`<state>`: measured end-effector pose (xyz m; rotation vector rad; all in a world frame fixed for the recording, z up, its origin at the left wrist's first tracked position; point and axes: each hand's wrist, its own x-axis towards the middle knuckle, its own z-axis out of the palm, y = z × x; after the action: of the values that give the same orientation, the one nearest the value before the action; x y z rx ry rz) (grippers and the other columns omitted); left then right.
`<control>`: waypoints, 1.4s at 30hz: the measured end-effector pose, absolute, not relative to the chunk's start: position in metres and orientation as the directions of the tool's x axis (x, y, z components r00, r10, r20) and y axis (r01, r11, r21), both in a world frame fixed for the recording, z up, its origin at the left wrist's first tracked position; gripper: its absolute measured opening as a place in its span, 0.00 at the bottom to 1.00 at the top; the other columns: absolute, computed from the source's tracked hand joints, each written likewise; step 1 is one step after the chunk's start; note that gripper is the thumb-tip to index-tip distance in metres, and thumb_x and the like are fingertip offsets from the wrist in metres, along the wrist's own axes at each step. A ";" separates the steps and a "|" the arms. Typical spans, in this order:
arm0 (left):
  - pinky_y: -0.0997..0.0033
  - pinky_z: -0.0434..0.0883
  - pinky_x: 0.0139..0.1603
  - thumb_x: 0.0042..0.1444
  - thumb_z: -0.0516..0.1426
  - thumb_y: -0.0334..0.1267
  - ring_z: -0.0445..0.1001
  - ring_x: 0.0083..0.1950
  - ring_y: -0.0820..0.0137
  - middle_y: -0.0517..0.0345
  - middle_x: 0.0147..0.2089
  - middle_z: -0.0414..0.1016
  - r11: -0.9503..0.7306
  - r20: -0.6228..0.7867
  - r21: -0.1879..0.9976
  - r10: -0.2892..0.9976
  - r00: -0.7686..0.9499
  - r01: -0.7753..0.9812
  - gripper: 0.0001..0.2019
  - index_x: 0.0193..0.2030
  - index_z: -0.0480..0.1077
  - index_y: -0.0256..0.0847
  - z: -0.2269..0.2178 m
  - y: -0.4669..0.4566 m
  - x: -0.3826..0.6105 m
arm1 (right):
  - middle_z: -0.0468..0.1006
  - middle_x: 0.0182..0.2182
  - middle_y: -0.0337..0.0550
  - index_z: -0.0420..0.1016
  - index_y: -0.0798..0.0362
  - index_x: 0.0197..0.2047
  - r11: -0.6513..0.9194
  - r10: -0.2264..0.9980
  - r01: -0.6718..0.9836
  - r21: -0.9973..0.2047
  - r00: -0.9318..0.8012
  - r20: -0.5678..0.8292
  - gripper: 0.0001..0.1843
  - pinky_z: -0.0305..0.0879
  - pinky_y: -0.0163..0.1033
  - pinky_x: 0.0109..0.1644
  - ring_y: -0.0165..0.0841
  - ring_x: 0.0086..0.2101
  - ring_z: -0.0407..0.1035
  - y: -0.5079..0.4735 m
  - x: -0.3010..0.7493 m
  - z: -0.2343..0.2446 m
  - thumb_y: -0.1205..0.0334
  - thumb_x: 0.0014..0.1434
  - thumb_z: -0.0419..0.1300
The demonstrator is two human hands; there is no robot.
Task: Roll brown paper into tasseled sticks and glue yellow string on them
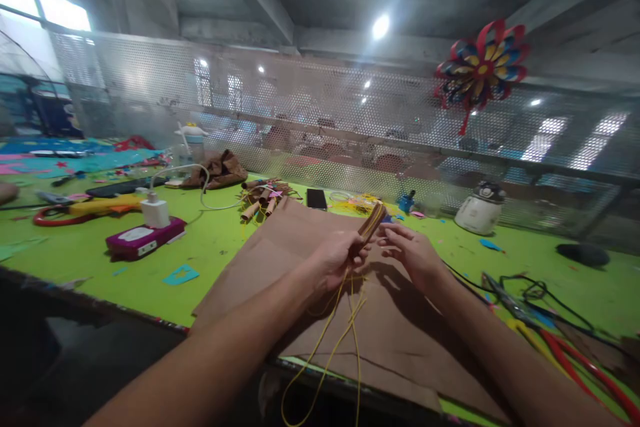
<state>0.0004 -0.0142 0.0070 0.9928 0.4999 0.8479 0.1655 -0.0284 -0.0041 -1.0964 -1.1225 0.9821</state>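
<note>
My left hand is closed round a small brown paper roll, held up above a sheet of brown paper on the green table. Several thin yellow strings hang from that hand, down past the table's front edge. My right hand is right beside it, its fingertips pinched at the top of the roll. Farther back on the table lies a pile of similar brown rolls with yellow strings.
A pink power strip with a white charger sits to the left. A black phone, a white pot-shaped object, black and red cables at right, a perforated metal screen behind and a colourful paper pinwheel on it.
</note>
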 end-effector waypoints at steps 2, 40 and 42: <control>0.79 0.53 0.22 0.50 0.50 0.26 0.56 0.23 0.81 0.58 0.27 0.63 0.329 0.005 0.852 0.773 0.634 -0.407 0.07 0.33 0.69 0.31 0.008 -0.013 -0.001 | 0.74 0.40 0.45 0.75 0.53 0.41 0.215 0.971 -0.058 -0.975 0.124 0.207 0.19 0.64 0.36 0.34 0.30 0.32 0.68 -0.027 0.169 -0.004 0.58 0.44 0.66; 0.75 0.58 0.26 0.46 0.50 0.28 0.70 0.33 0.70 0.45 0.36 0.71 0.449 0.003 0.809 0.643 0.766 -0.379 0.14 0.39 0.71 0.28 -0.001 -0.013 -0.002 | 0.75 0.24 0.38 0.78 0.53 0.29 0.314 0.940 0.107 -0.943 -0.176 0.293 0.06 0.61 0.38 0.35 0.29 0.26 0.65 -0.034 0.175 0.005 0.65 0.44 0.63; 0.75 0.59 0.25 0.45 0.50 0.28 0.72 0.36 0.67 0.44 0.37 0.72 0.433 0.004 0.819 0.651 0.759 -0.375 0.15 0.39 0.72 0.28 -0.001 -0.014 -0.001 | 0.76 0.24 0.38 0.79 0.53 0.27 0.307 0.946 0.121 -0.944 -0.146 0.289 0.05 0.61 0.39 0.36 0.30 0.27 0.65 -0.034 0.175 0.005 0.65 0.42 0.64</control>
<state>-0.0015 -0.0136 -0.0011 0.9203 0.3361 0.6542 0.1747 -0.0345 0.0050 -1.0158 -1.5349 0.9969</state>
